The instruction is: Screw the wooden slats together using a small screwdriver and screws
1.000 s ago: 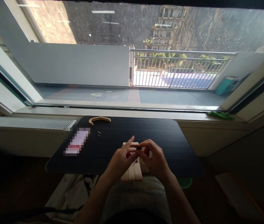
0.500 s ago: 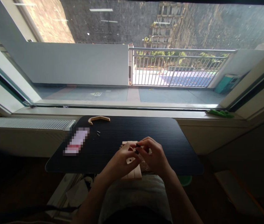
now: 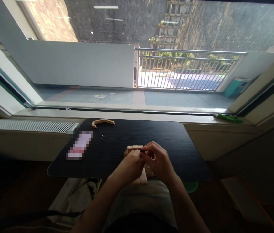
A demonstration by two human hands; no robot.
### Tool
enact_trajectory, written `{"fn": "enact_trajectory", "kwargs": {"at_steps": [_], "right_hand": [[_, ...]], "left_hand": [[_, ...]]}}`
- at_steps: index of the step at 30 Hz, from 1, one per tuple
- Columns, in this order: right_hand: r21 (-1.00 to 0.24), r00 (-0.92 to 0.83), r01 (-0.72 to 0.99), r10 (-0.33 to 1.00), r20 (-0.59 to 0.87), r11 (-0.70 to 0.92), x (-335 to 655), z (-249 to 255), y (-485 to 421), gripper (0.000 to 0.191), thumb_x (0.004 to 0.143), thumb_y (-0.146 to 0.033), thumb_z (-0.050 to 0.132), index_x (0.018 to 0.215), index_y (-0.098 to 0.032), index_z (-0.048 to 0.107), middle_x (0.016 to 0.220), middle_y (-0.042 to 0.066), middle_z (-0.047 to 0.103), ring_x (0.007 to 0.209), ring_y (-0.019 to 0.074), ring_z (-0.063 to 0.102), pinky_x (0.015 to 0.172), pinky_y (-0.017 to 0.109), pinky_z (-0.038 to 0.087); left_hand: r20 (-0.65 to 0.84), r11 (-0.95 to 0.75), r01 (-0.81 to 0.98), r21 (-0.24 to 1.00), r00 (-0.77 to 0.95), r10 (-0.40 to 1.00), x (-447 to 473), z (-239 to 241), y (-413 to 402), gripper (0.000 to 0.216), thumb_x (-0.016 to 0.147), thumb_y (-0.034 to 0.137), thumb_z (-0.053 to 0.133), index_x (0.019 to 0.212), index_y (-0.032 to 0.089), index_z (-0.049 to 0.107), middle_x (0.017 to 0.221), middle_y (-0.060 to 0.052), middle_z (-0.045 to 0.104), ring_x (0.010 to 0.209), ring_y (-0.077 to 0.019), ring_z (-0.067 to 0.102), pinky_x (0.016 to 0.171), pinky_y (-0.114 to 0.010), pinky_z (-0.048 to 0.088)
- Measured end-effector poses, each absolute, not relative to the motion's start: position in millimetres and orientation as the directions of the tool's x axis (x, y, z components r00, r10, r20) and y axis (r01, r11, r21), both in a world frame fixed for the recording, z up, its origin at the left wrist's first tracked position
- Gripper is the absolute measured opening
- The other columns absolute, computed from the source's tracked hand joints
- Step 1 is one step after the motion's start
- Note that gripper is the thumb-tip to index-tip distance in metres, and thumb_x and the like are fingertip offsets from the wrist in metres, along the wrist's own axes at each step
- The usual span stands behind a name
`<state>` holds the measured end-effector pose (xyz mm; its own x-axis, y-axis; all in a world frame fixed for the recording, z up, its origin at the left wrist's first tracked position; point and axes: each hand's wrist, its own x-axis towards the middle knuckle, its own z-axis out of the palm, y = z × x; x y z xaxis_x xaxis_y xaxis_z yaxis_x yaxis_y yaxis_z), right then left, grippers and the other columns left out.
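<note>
My right hand (image 3: 158,160) pinches a small black piece (image 3: 142,150) between thumb and fingertips. Against those fingertips lies my left hand (image 3: 132,164), closed with its back turned up. What it grips, if anything, is hidden. Beneath both hands is a pale wooden object made of slats (image 3: 142,178), its far and near ends showing and its middle covered. Something clear and crinkled, perhaps plastic wrap (image 3: 149,171), shows below my right hand.
On the black table (image 3: 175,139) lie a curved wooden hook-shaped piece (image 3: 103,121), a few small metal screws or pins (image 3: 102,137) and a blurred-out pinkish rectangle (image 3: 80,145). Behind are a window sill (image 3: 127,117) with a green cloth (image 3: 228,118) and a radiator (image 3: 30,126).
My left hand has rolled over and closed, its back now covering more of the slatted wood. The right hand keeps its pinch on the black piece in nearly the same place.
</note>
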<state>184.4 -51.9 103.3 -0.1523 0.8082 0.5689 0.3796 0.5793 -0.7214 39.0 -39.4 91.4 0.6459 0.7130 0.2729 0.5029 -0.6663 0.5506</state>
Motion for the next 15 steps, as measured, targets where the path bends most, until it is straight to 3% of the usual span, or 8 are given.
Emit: {"fn": "enact_trajectory", "kwargs": {"at_steps": [6,15], "right_hand": [[-0.718,-0.166,0.373,0.804,0.571,0.587,185.5,104.3,-51.1,0.006,0.084,-0.016,0.063,0.087,-0.022,0.062,0.08,0.0,0.061,0.059,0.0107,0.053,0.054,0.024,0.043],[-0.73,-0.172,0.349,0.806,0.566,0.587,187.1,104.0,-51.1,0.008,0.085,-0.015,0.061,0.09,-0.022,0.063,0.081,0.001,0.062,0.06,0.011,0.054,0.054,0.025,0.044]], "left_hand": [[0.246,-0.666,0.539,0.516,0.651,0.718,38.0,92.3,-39.4,0.024,0.083,0.008,0.05,0.096,0.014,0.07,0.1,-0.012,0.071,0.097,-0.025,0.065,0.088,-0.037,0.05],[0.198,-0.611,0.491,0.621,0.655,0.729,33.1,96.2,-46.9,0.021,0.085,0.017,0.057,0.1,0.019,0.071,0.114,-0.011,0.067,0.109,-0.0264,0.06,0.092,-0.039,0.05]]}}
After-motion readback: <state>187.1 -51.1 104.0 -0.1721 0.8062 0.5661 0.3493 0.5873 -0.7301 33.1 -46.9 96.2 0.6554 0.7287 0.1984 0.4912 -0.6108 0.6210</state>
